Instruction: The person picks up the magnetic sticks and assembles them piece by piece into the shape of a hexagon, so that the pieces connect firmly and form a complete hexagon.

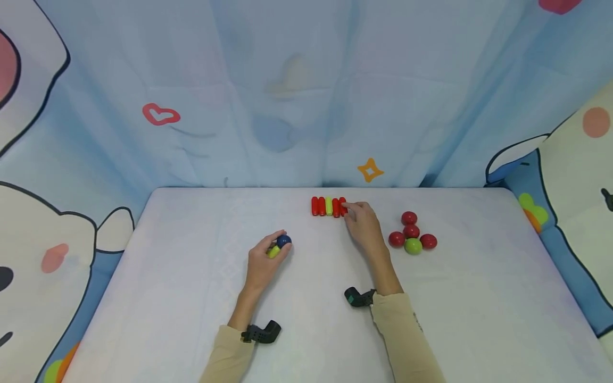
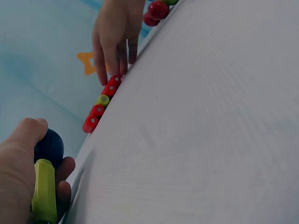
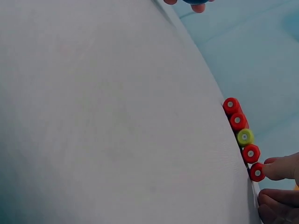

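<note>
My left hand (image 1: 261, 266) holds a dark blue ball (image 1: 284, 241) together with a short yellow-green faceted stick (image 2: 44, 191), thumb on one side and fingers on the other. Near the table's far edge lies a row of similar short sticks, side by side: two red ones, a yellow-green stick (image 1: 329, 206) in the middle, then two more red ones. At the row's right end, the fingertips of my right hand (image 1: 362, 223) touch the last red stick (image 3: 257, 172). Its other fingers extend down beside the row in the left wrist view.
Right of my right forearm sits a cluster of several shiny red balls (image 1: 411, 231) and one green ball (image 1: 413, 246). The white-covered table (image 1: 316, 319) ends at a light blue patterned curtain (image 1: 297, 133). Each wrist carries a black camera (image 1: 262, 332).
</note>
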`<state>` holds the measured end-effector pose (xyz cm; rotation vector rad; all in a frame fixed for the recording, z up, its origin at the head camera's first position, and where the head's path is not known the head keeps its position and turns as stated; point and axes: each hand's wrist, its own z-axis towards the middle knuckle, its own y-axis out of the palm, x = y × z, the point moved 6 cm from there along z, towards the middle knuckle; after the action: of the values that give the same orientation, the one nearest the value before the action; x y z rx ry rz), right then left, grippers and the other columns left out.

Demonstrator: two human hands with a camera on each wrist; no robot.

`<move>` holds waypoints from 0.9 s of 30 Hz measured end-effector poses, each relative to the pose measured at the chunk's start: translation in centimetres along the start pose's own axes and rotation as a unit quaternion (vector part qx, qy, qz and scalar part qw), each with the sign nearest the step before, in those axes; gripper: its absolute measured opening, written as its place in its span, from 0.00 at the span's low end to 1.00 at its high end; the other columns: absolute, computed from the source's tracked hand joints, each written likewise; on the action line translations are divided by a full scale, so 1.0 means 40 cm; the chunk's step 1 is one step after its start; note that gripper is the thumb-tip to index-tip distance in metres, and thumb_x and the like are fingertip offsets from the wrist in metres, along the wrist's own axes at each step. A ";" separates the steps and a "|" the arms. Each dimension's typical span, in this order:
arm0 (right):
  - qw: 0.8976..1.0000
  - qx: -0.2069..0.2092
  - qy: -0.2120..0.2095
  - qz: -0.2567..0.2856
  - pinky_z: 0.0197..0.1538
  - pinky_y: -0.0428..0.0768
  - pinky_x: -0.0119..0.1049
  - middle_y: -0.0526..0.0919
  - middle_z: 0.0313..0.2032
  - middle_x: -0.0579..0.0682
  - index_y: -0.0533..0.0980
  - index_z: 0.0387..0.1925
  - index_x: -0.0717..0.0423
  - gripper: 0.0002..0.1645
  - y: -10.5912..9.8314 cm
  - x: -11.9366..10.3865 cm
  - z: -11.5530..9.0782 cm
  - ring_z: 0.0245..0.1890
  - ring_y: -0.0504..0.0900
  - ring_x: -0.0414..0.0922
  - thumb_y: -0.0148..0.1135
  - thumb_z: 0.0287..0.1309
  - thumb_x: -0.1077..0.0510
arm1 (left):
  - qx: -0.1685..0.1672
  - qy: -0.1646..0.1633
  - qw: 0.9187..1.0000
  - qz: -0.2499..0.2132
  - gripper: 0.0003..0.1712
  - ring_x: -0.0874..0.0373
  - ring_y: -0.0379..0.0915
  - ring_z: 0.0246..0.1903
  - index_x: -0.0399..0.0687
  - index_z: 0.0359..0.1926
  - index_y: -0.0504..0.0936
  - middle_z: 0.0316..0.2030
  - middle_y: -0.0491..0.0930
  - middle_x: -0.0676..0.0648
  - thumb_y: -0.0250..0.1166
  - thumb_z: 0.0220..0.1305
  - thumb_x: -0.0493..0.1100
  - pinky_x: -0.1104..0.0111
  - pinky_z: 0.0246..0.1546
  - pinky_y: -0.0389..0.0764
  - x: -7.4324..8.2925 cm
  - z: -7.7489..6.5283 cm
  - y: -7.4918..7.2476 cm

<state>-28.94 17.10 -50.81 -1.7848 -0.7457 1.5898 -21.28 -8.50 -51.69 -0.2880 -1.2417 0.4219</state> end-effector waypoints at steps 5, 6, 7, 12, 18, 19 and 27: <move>0.999 -0.030 -0.012 -0.027 0.65 0.72 0.53 0.70 0.64 0.61 0.69 0.66 0.53 0.28 -0.007 -0.008 -0.006 0.66 0.67 0.58 0.58 0.66 0.56 | -0.004 -0.005 1.000 0.008 0.21 0.54 0.80 0.40 0.48 0.54 0.82 0.49 0.85 0.46 0.69 0.60 0.46 0.73 0.38 0.77 0.001 0.004 0.002; 0.999 -0.038 -0.015 -0.029 0.66 0.71 0.54 0.70 0.64 0.61 0.68 0.66 0.53 0.28 -0.009 -0.010 -0.010 0.67 0.67 0.58 0.58 0.66 0.56 | -0.005 -0.004 1.000 0.010 0.21 0.53 0.80 0.40 0.48 0.54 0.82 0.49 0.85 0.46 0.69 0.60 0.46 0.72 0.39 0.78 0.002 0.004 0.003; 0.998 -0.046 -0.017 -0.029 0.66 0.70 0.54 0.69 0.65 0.60 0.68 0.67 0.54 0.28 -0.012 -0.012 -0.013 0.68 0.66 0.58 0.57 0.66 0.56 | -0.005 -0.002 1.000 0.011 0.21 0.53 0.80 0.41 0.48 0.54 0.82 0.49 0.85 0.46 0.69 0.60 0.46 0.71 0.40 0.78 0.002 0.004 0.003; 0.997 -0.070 -0.022 -0.026 0.68 0.67 0.54 0.70 0.66 0.60 0.68 0.66 0.57 0.28 -0.019 -0.024 -0.026 0.69 0.66 0.58 0.57 0.66 0.56 | -0.002 0.000 1.000 0.010 0.20 0.53 0.81 0.42 0.48 0.53 0.82 0.49 0.85 0.46 0.69 0.60 0.45 0.69 0.42 0.80 0.003 0.002 0.000; 0.996 -0.070 -0.002 -0.055 0.62 0.76 0.51 0.77 0.56 0.60 0.70 0.60 0.59 0.25 -0.014 -0.022 -0.024 0.58 0.75 0.56 0.61 0.64 0.56 | -0.004 -0.004 1.000 0.013 0.20 0.53 0.81 0.42 0.48 0.54 0.82 0.49 0.85 0.46 0.69 0.60 0.46 0.69 0.42 0.79 -0.002 -0.004 0.001; 0.996 -0.068 0.002 -0.056 0.61 0.77 0.50 0.78 0.54 0.59 0.71 0.59 0.59 0.24 -0.013 -0.020 -0.023 0.57 0.76 0.55 0.61 0.63 0.56 | -0.004 -0.003 1.000 0.015 0.20 0.53 0.81 0.42 0.48 0.54 0.82 0.49 0.85 0.46 0.69 0.60 0.46 0.69 0.42 0.80 -0.002 -0.006 0.001; 0.999 -0.026 0.000 -0.042 0.57 0.79 0.48 0.79 0.48 0.59 0.72 0.52 0.59 0.17 -0.019 -0.019 -0.026 0.51 0.78 0.55 0.61 0.62 0.61 | 0.005 0.030 0.999 0.024 0.20 0.51 0.82 0.49 0.46 0.53 0.82 0.50 0.84 0.45 0.70 0.59 0.44 0.60 0.49 0.82 0.008 -0.001 -0.001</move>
<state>-28.01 16.94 -49.66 -1.7671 -0.8573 1.5284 -21.17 -8.39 -51.43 -0.3209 -1.1758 0.4570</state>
